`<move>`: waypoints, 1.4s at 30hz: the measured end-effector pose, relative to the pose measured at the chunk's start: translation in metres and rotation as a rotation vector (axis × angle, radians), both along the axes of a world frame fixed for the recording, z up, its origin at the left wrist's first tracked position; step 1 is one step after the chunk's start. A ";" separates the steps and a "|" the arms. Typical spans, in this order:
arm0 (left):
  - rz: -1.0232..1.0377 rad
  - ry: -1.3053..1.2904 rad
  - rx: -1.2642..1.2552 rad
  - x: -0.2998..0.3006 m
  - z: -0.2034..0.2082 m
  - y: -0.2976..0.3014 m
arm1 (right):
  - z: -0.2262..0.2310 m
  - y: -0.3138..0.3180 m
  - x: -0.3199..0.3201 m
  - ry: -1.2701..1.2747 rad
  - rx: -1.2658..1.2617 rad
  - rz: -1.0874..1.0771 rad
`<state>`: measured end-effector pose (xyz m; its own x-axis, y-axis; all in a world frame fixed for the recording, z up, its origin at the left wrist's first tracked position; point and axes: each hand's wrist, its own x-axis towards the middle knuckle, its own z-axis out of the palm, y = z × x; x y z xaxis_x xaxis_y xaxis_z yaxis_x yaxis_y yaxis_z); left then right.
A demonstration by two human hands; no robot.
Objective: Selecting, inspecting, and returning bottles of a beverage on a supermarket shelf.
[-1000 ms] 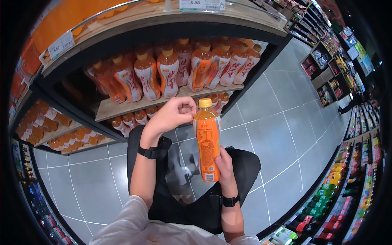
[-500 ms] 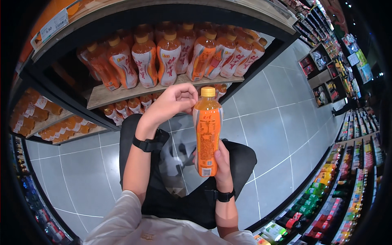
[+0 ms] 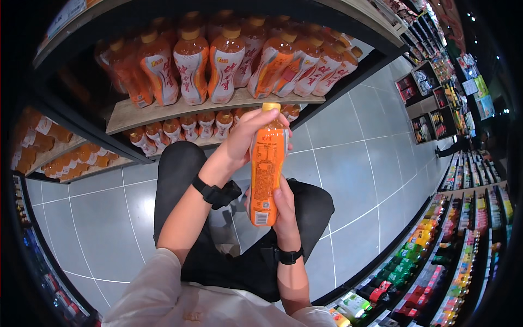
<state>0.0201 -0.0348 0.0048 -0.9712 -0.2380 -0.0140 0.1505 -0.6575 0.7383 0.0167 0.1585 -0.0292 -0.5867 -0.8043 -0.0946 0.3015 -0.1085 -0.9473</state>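
An upright orange drink bottle (image 3: 266, 169) with a yellow cap is between both my hands, its printed back label toward me. My right hand (image 3: 286, 212) wraps round its lower part, thumb along the right side. Higher up, my left hand (image 3: 243, 133) closes round the bottle's neck just under the cap, the thumb reaching across beside it. Fingers of both hands are partly hidden behind the bottle. Facing me on the wooden shelf (image 3: 163, 115) stand rows of similar bottles (image 3: 190, 68) with white and orange labels.
A lower shelf holds more such bottles (image 3: 188, 126); further ones lie in a rack (image 3: 52, 133) at the left. My bent knees (image 3: 180, 163) are below the shelf on the grey tiled floor (image 3: 348, 163). Shelves of coloured drinks (image 3: 414, 261) line the right.
My left hand has moved from beside the cap onto the bottle's neck and closed round it. The bottle has shifted slightly left and up. The view has moved a little.
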 end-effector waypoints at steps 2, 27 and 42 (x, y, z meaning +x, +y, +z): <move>0.055 0.007 0.076 0.000 0.000 -0.003 | -0.001 0.000 -0.003 -0.020 0.000 0.023; 0.221 0.407 0.221 0.024 0.005 -0.036 | 0.008 0.012 -0.002 -0.370 -0.356 0.108; 0.309 0.228 0.316 0.021 0.003 -0.032 | -0.006 0.017 -0.006 -0.357 -0.338 0.138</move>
